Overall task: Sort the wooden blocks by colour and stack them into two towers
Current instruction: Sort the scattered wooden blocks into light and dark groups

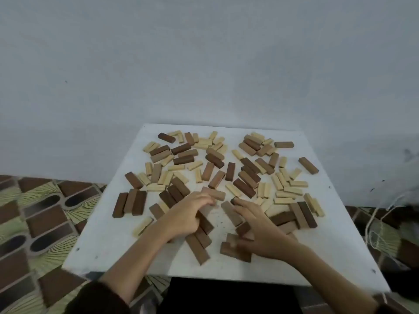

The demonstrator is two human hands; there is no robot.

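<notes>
With brown blocks (199,248) and pale blocks (292,190) mixed across the table (108,245), the left grip (188,216) curled over browns (hold not discernible) and the right grip (258,234) spread flat on others, pale neighbours could be swept along.

blocks (215,160) crowd far half of board (108,245), bare strip at its near-left corner, wall (204,64) behind

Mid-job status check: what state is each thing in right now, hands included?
brown blocks: lying loose, mixed with light ones, no tower built.
light blocks: lying scattered, unsorted.
brown trio: side by side near the board's left edge.
left hand: fingers curled over brown blocks, grip unclear.
right hand: fingers stretched out, resting on brown blocks.
white board: flat on patterned mat.
</notes>
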